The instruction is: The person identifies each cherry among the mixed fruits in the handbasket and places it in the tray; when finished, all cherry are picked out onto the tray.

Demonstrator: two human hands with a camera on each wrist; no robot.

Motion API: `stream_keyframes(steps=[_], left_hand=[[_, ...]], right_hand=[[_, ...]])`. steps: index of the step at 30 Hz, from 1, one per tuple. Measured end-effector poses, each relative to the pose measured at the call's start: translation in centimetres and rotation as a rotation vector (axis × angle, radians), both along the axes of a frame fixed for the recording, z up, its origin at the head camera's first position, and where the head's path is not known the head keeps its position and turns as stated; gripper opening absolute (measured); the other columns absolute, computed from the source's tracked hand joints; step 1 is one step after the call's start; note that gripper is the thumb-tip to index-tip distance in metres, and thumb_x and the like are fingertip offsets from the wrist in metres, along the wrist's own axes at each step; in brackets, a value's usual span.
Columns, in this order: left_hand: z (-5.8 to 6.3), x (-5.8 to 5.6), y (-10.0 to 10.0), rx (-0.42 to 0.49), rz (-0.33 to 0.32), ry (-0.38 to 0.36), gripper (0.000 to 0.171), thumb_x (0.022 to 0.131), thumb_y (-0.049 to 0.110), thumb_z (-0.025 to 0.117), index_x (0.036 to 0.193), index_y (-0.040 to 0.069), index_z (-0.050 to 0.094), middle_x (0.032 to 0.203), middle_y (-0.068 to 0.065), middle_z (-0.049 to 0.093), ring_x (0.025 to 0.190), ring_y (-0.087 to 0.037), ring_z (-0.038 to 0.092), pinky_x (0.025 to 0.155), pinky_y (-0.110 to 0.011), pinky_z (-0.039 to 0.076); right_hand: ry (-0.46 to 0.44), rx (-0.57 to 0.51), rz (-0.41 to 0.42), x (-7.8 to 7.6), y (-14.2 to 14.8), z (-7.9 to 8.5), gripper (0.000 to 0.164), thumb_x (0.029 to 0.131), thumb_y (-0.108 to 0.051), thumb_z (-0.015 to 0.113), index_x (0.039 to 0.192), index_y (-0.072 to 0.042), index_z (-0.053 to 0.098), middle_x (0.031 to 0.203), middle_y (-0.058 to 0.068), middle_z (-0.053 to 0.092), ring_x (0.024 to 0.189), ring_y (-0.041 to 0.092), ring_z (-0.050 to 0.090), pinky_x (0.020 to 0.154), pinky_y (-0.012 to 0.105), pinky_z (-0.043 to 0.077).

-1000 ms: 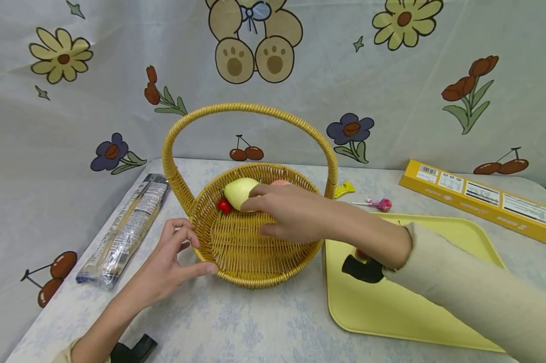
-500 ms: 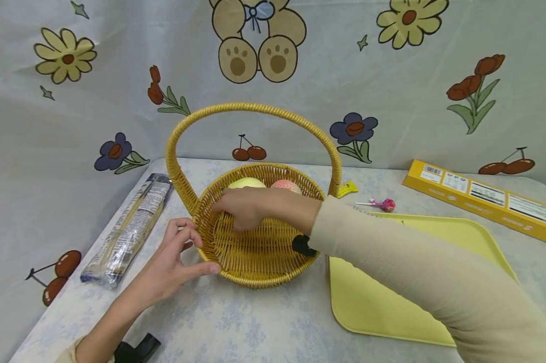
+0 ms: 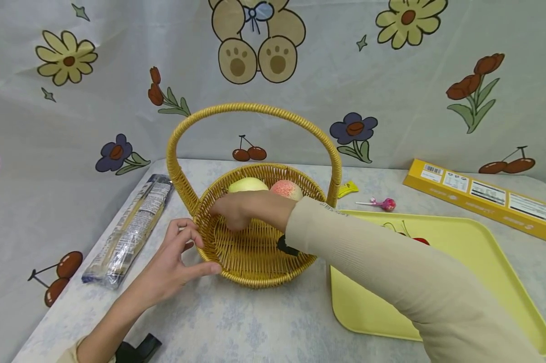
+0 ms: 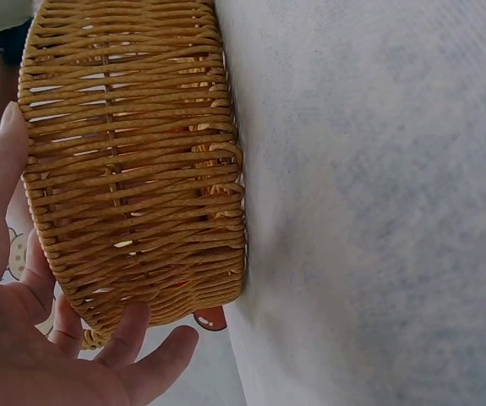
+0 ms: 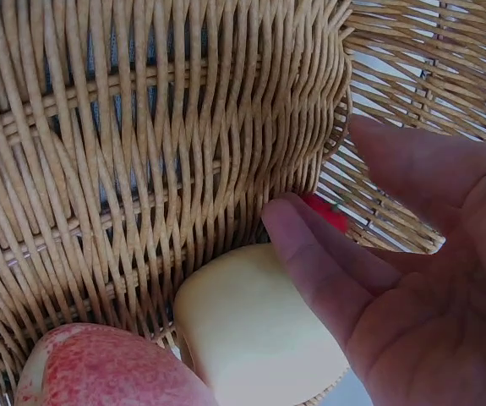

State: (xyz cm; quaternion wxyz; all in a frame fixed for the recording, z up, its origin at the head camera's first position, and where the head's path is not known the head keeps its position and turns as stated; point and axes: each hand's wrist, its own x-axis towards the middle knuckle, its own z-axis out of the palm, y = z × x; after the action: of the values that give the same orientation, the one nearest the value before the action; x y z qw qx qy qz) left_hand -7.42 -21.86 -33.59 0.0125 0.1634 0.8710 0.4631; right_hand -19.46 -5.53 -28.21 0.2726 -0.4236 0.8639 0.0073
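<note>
A yellow wicker basket [image 3: 254,283] with a tall arched handle stands on the table. My left hand [image 3: 166,267] grips its near left rim, thumb lying along the edge and outer fingers beside the woven wall. My right hand [image 3: 236,209] reaches inside at the left, its fingertips hidden in the head view. In the right wrist view, its thumb and fingers are apart, with a red cherry [image 5: 331,213] partly hidden behind the fingers. Close beside them lies a pale yellow fruit [image 5: 251,330], touching a pink mottled peach [image 5: 107,372].
Right of the basket is a yellow tray [image 3: 368,307], with red cherries [image 3: 421,241] partly behind my sleeve. Behind it lie a lollipop [image 3: 387,204], a small yellow wrapper [image 3: 347,189] and a long orange box [image 3: 481,199]. A clear plastic packet [image 3: 132,232] lies left.
My right hand has moved left and lower into the basket, from over the pale fruit toward the left wall. The peach shows more fully. My left hand stays at the rim.
</note>
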Motion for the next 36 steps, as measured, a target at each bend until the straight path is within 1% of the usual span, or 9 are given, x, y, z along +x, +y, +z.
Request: stream_keyframes(steps=[5, 9, 11, 17, 20, 24, 29, 31, 36], left_hand=[[0.0, -0.1, -0.1, -0.001, -0.002, 0.002, 0.041, 0.08, 0.016, 0.084, 0.093, 0.01, 0.045, 0.118, -0.011, 0.027, 0.119, -0.032, 0.032, 0.102, -0.064, 0.036], [0.0, -0.1, -0.1, -0.004, -0.006, 0.006, 0.041, 0.08, 0.016, 0.084, 0.093, 0.01, 0.045, 0.118, -0.011, 0.026, 0.119, -0.031, 0.032, 0.102, -0.063, 0.036], [0.0, -0.1, -0.1, -0.003, -0.008, 0.006, 0.041, 0.08, 0.016, 0.084, 0.093, 0.01, 0.046, 0.118, -0.011, 0.026, 0.119, -0.031, 0.031, 0.102, -0.063, 0.036], [-0.1, -0.1, -0.1, 0.004, -0.007, 0.004, 0.041, 0.08, 0.015, 0.084, 0.093, 0.01, 0.046, 0.118, -0.011, 0.026, 0.119, -0.031, 0.031, 0.102, -0.063, 0.036], [-0.2, -0.1, -0.1, 0.007, -0.006, 0.003, 0.041, 0.08, 0.015, 0.084, 0.093, 0.01, 0.046, 0.118, -0.011, 0.026, 0.119, -0.031, 0.032, 0.102, -0.063, 0.036], [-0.2, -0.1, -0.1, 0.005, -0.003, 0.006, 0.041, 0.08, 0.016, 0.084, 0.093, 0.01, 0.046, 0.118, -0.011, 0.027, 0.119, -0.031, 0.032, 0.103, -0.063, 0.036], [-0.2, -0.1, -0.1, 0.003, -0.002, 0.002, 0.041, 0.08, 0.016, 0.084, 0.093, 0.011, 0.046, 0.118, -0.011, 0.027, 0.119, -0.032, 0.032, 0.103, -0.063, 0.035], [-0.2, -0.1, -0.1, 0.002, -0.003, 0.0, 0.041, 0.08, 0.016, 0.084, 0.093, 0.01, 0.045, 0.118, -0.011, 0.026, 0.119, -0.032, 0.032, 0.103, -0.063, 0.035], [-0.2, -0.1, 0.0, -0.002, 0.0, 0.003, 0.041, 0.08, 0.016, 0.084, 0.093, 0.01, 0.046, 0.118, -0.011, 0.027, 0.119, -0.032, 0.032, 0.102, -0.063, 0.036]], right_hand=[[-0.013, 0.012, 0.025, -0.1, 0.3, -0.1, 0.057, 0.094, 0.008, 0.048, 0.148, -0.013, 0.045, 0.145, 0.005, 0.049, 0.108, 0.014, 0.049, 0.081, 0.023, 0.041], [-0.008, 0.007, 0.038, -0.2, 0.5, -0.2, 0.053, 0.095, 0.008, 0.048, 0.144, -0.011, 0.05, 0.139, 0.005, 0.054, 0.102, 0.015, 0.05, 0.076, 0.023, 0.039], [-0.004, 0.005, 0.043, -0.2, 0.5, -0.3, 0.049, 0.095, 0.008, 0.048, 0.141, -0.01, 0.054, 0.132, 0.006, 0.057, 0.099, 0.015, 0.05, 0.075, 0.024, 0.04], [0.034, -0.009, 0.051, -0.4, 0.7, -0.5, 0.031, 0.095, 0.008, 0.049, 0.116, -0.005, 0.067, 0.108, 0.006, 0.063, 0.09, 0.015, 0.053, 0.073, 0.024, 0.045], [0.047, -0.026, 0.047, -0.5, 0.8, -0.6, 0.028, 0.094, 0.008, 0.05, 0.109, -0.006, 0.069, 0.102, 0.005, 0.064, 0.087, 0.016, 0.054, 0.072, 0.025, 0.047], [0.047, -0.044, 0.03, -0.5, 1.0, -0.8, 0.029, 0.093, 0.008, 0.053, 0.111, -0.008, 0.069, 0.106, 0.004, 0.064, 0.09, 0.016, 0.055, 0.075, 0.025, 0.049], [0.037, -0.043, 0.01, -0.4, 1.3, -0.7, 0.026, 0.091, -0.002, 0.066, 0.116, -0.01, 0.067, 0.114, 0.003, 0.063, 0.098, 0.016, 0.057, 0.082, 0.028, 0.05], [0.038, -0.05, 0.013, -0.3, 1.5, -0.5, 0.027, 0.09, -0.007, 0.071, 0.116, -0.011, 0.067, 0.115, 0.003, 0.063, 0.099, 0.016, 0.057, 0.082, 0.028, 0.051], [0.045, -0.103, 0.044, -0.1, 2.0, 0.6, 0.03, 0.09, -0.011, 0.073, 0.119, -0.01, 0.068, 0.118, 0.003, 0.063, 0.099, 0.017, 0.057, 0.083, 0.029, 0.05]])
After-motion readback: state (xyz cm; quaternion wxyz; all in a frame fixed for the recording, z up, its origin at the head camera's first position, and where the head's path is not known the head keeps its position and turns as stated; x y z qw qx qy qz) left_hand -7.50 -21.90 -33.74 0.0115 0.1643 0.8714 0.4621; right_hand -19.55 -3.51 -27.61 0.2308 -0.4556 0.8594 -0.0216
